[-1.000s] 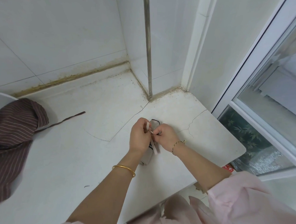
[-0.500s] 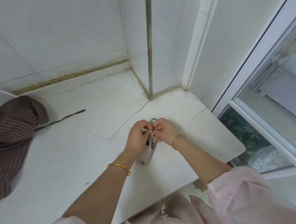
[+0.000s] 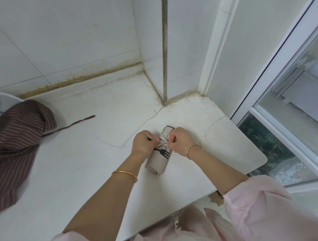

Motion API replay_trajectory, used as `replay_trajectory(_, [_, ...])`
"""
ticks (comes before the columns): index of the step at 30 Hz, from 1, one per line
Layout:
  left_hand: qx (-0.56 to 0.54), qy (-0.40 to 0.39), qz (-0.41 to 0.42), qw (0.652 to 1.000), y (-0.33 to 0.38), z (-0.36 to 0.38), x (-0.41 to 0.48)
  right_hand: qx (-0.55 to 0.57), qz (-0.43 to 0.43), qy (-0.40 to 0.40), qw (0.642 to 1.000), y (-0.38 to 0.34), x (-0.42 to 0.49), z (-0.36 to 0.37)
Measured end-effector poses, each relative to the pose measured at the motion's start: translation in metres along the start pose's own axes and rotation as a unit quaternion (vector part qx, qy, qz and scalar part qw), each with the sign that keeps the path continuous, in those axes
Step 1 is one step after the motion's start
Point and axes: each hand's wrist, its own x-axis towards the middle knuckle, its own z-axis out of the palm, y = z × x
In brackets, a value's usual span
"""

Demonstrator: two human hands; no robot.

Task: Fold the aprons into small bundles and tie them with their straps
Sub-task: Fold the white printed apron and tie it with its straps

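Head view, looking down onto a white stone worktop (image 3: 84, 177), cracked, set into a tiled corner.

Task item: beige fabric apron rolled into a short tube (image 3: 157, 163), with a black fork print (image 3: 162, 152) on its upper face. It lies flat on the worktop, between and partly under the two grips. Its long axis runs away from the person. The near end pokes out toward the body and the far end shows just past the knuckles.

A thin beige strap (image 3: 161, 143) crosses the roll's middle, taut between the grips and bunched at a knot close to the right one.

Left grip (image 3: 142, 144): fingers curled tight around one strap end, with a short tip sticking out above the fist. The hand sits against the roll's left side. Plain gold bangle (image 3: 124, 173) on that forearm.

Right grip (image 3: 180, 143): closed, thumb and fingers pinching the strap at the knot, knuckles over the roll's right edge. Thin twisted cord bracelet (image 3: 193, 149) at the wrist.

Well to the left of the left grip: a brown fabric apron with thin pale stripes (image 3: 16, 139), heaped loose and unfolded. Its narrow brown strap (image 3: 73, 124) trails along the worktop toward the grips and ends well apart from them.

Beyond the grips: a vertical metal strip (image 3: 164, 48) on the tiled corner. Right of the right grip: a white-framed glass panel (image 3: 289, 97).
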Motion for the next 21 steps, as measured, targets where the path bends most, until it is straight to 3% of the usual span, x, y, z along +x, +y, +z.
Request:
replay_trajectory(5, [0.029,-0.036,-0.06,0.997,-0.007,-0.014,0.004,-0.091,-0.018,-0.006,0.996,0.004,0.0,0.002])
replay_trajectory(10, [0.1,-0.04,-0.075,0.991,-0.01,-0.018,0.001,-0.104,-0.026,-0.011,0.994,0.005,-0.001,0.006])
replay_trajectory(14, [0.099,-0.041,-0.058,0.993,0.004,-0.021,0.006,0.09,0.037,-0.014,0.995,0.015,-0.003,0.002])
replay_trajectory(17, [0.062,-0.129,-0.086,0.986,0.016,-0.017,0.004,0.241,0.08,-0.016,0.967,0.013,-0.011,0.001])
replay_trajectory(21, [0.024,-0.148,-0.051,0.987,0.03,-0.016,0.003,0.347,0.077,0.021,0.934,0.004,-0.02,-0.014])
